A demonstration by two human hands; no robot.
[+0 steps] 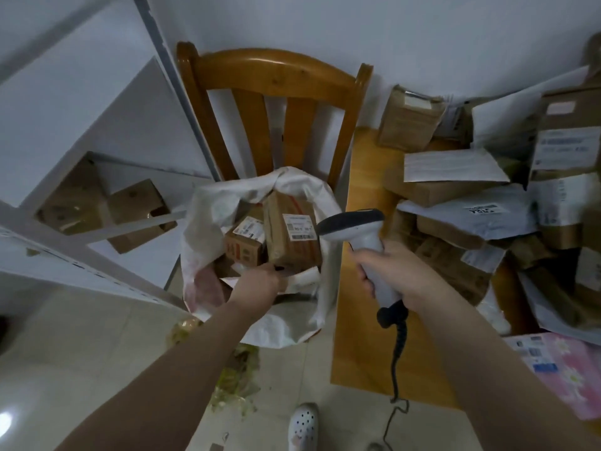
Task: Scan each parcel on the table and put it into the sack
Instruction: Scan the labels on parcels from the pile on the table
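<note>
A white woven sack (pixel 208 206) stands open on the seat of a wooden chair. Inside it a tall brown parcel (pixel 286 252) with a white label leans against a smaller labelled box (pixel 244 245). My left hand (pixel 260 283) reaches into the sack and holds the near lower end of the tall brown parcel, its fingertips hidden under it. My right hand (pixel 387 271) grips the handle of a grey barcode scanner (pixel 354 226), whose head points left toward the sack. Several parcels (pixel 461 242) are piled on the wooden table (pixel 361 320) to the right.
The chair back (pixel 276 76) rises behind the sack. White shelving (pixel 81 265) with cardboard boxes stands at the left. The scanner's coiled cable (pixel 396 362) hangs past the table's edge. A pink flowered packet (pixel 559 372) lies at the table's near right. A white shoe (pixel 302 424) is on the tiled floor.
</note>
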